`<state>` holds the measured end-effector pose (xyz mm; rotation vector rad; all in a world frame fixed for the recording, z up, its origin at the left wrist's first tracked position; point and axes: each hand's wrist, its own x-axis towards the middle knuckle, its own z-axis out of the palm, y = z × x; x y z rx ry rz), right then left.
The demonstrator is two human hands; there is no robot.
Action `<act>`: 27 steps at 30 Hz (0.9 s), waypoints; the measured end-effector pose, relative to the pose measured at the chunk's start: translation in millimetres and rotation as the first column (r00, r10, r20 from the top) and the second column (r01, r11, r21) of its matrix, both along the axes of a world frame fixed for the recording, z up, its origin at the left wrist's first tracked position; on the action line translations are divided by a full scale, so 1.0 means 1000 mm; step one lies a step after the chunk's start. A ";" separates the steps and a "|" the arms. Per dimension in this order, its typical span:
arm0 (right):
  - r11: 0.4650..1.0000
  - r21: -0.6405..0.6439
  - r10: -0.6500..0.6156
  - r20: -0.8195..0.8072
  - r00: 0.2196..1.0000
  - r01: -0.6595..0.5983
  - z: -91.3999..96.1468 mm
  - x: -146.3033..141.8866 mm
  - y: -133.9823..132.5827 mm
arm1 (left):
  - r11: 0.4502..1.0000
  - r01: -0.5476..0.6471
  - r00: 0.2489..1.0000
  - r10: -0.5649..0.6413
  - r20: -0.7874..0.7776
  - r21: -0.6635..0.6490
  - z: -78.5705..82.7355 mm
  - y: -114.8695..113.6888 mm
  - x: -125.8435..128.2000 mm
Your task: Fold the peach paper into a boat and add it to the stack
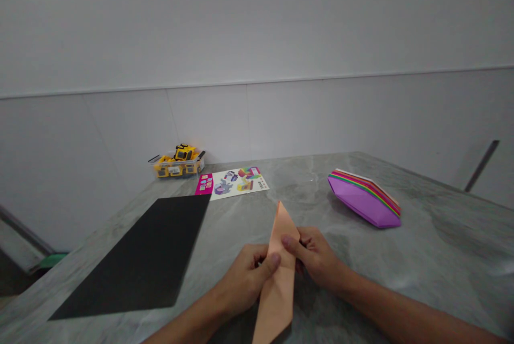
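Observation:
A folded sheet of peach-coloured paper (281,279) is held upright between my two hands, its pointed tip facing away from me. My left hand (249,274) pinches the left edge, with the thumb lying on top. On the opposite edge, a little higher up, my right hand (314,255) grips the paper with its thumb pressed on the face. The fingers behind the sheet are mostly hidden. The lower end of the paper runs out at the bottom of the view.
A large black sheet (140,258) lies to the left on the grey marbled table (441,279). Behind it are a printed picture sheet (235,182) and a clear plastic box (172,168) of yellow toy parts. Rainbow-coloured folded papers (363,202) rest at the right.

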<state>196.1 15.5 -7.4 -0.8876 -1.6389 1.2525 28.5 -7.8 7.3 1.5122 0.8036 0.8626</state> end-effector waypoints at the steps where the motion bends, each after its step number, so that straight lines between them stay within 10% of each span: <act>1: 1.000 -0.004 -0.008 -0.011 1.000 0.008 -0.001 0.000 0.001 | 1.000 -0.009 1.000 0.010 0.021 -0.016 -0.001 0.000 0.001; 7: 0.999 0.006 -0.048 0.030 0.998 0.048 -0.004 -0.003 0.002 | 0.989 -0.144 0.989 0.145 0.032 -0.028 -0.005 0.001 0.002; 14: 0.970 -0.090 0.244 0.262 0.934 -0.228 -0.002 -0.010 -0.009 | 0.896 -0.416 0.900 0.430 -0.067 0.157 -0.013 0.007 -0.002; 21: 0.983 0.134 0.069 0.354 0.933 -0.123 0.006 -0.015 -0.016 | 0.853 -0.472 0.859 0.502 -0.103 0.221 -0.011 0.005 0.004; 27: 0.940 -0.070 0.329 0.436 0.838 -0.333 0.010 -0.018 -0.026 | 0.775 -0.598 0.788 0.615 -0.025 0.203 -0.007 0.003 0.002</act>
